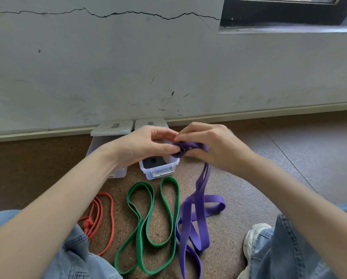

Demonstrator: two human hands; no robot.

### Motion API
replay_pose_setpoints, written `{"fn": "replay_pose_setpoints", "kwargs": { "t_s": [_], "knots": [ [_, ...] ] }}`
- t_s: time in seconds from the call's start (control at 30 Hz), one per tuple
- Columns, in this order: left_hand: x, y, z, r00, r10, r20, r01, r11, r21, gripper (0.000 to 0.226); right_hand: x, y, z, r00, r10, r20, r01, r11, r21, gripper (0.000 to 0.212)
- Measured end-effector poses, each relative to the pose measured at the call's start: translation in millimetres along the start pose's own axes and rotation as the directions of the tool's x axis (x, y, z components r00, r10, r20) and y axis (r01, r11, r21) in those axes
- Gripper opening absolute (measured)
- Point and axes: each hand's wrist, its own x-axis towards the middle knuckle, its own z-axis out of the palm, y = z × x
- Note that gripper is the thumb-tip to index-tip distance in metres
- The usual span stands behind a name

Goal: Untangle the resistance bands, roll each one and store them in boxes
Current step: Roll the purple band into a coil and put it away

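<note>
- The purple resistance band (196, 214) has one end wound into a small roll at frame centre; the rest hangs down and loops on the cork floor (239, 198).
- The left hand (146, 143) and right hand (211, 146) both pinch that roll.
- The green band (148, 224) and red band (106, 218) lie at lower centre and lower left.
- Two clear plastic boxes (160, 170) stand open behind the hands, lids (112, 127) against the wall (108, 77).
</note>
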Motion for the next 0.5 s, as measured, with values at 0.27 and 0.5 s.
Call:
{"fn": "replay_pose_setpoints", "kwargs": {
  "t_s": [0.27, 0.5],
  "knots": [
    [-2.1, 1.8, 9.8, 0.999, 0.001, -0.054, 0.011, 0.976, 0.216, 0.035, -6.1, 4.5, 8.6, 1.000, -0.006, 0.023, 0.007, 0.998, -0.060, 0.032],
    [1.0, -2.2, 16.5, 0.973, 0.022, -0.230, -0.062, 0.984, -0.168, 0.034, 0.2, 5.8, 10.0, 0.862, 0.507, -0.014, -0.430, 0.744, 0.511, 0.024]
  ]
}}
